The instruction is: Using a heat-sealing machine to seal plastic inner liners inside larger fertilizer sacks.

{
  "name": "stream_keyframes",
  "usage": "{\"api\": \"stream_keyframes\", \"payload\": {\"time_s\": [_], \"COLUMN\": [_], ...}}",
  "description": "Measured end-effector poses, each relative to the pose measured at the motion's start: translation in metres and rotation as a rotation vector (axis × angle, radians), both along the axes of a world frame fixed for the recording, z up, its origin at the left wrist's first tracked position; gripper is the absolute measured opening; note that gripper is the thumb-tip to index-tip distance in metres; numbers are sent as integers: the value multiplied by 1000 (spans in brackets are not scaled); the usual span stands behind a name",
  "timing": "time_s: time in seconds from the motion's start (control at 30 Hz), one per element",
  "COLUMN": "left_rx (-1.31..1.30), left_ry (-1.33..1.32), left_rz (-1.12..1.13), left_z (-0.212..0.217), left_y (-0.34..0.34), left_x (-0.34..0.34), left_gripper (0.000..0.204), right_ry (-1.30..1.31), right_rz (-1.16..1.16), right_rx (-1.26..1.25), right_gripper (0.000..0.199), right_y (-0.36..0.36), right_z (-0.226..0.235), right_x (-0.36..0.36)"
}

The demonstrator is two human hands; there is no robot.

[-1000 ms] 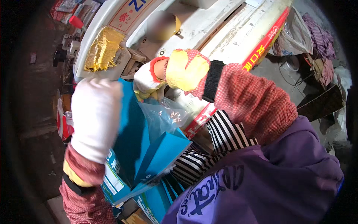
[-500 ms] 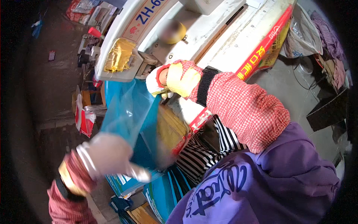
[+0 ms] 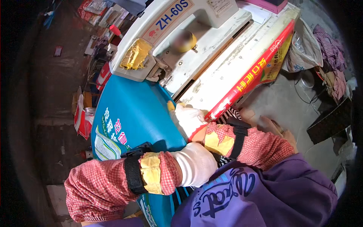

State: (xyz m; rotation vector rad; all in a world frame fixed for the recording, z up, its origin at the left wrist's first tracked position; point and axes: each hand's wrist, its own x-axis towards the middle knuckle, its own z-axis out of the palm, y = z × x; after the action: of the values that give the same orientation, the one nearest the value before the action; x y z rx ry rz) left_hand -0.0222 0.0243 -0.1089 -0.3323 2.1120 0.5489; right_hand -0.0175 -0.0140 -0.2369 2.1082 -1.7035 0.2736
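Worktable (image 3: pixel 223 64) bears machine (image 3: pixel 164 24); beside machine, 1 sack (image 3: pixel 130 108), right hand (image 3: pixel 189 120) at edge, left hand (image 3: pixel 196 164) farther; finger closure indeterminable.

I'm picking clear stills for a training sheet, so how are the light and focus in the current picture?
Head view: white tabletop brightly lit, floor at left dim, corners black. Head view: a blurred patch covers part of the round yellow thing by the machine; left hand and right hand fairly sharp, a dark shadow on the blue bag beside them.
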Motion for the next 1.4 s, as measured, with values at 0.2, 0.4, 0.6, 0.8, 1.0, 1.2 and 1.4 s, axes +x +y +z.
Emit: {"api": "stream_keyframes", "payload": {"time_s": [0.2, 0.4, 0.6, 0.8, 1.0, 1.2, 1.4], "left_rx": [-259, -463, -287, -379, -293, -335, -108], "left_ry": [-463, -461, -169, -621, -233, -646, -583], "left_rz": [85, -58, 76, -55, 36, 128, -21], "left_z": [45, 41, 25, 91, 22, 71, 62], "left_y": [-48, -8, -25, -23, -32, -79, -19], "left_x": [10, 57, 20, 48, 5, 16, 42], "left_gripper": [28, 24, 10, 10, 13, 26, 13], "right_ry": [-642, -312, -240, 576, -321, -463, -319], "right_rz": [326, 247, 110, -434, 153, 366, 342], "right_rx": [58, 216, 13, -268, 149, 294, 445], "right_gripper": [14, 17, 15, 19, 10, 16, 18], "right_y": [-61, -66, -86, -84, -111, -99, -81], "right_z": [-32, -26, -61, -67, -81, -77, -23], "right_x": [36, 50, 81, 96, 120, 104, 76]}}
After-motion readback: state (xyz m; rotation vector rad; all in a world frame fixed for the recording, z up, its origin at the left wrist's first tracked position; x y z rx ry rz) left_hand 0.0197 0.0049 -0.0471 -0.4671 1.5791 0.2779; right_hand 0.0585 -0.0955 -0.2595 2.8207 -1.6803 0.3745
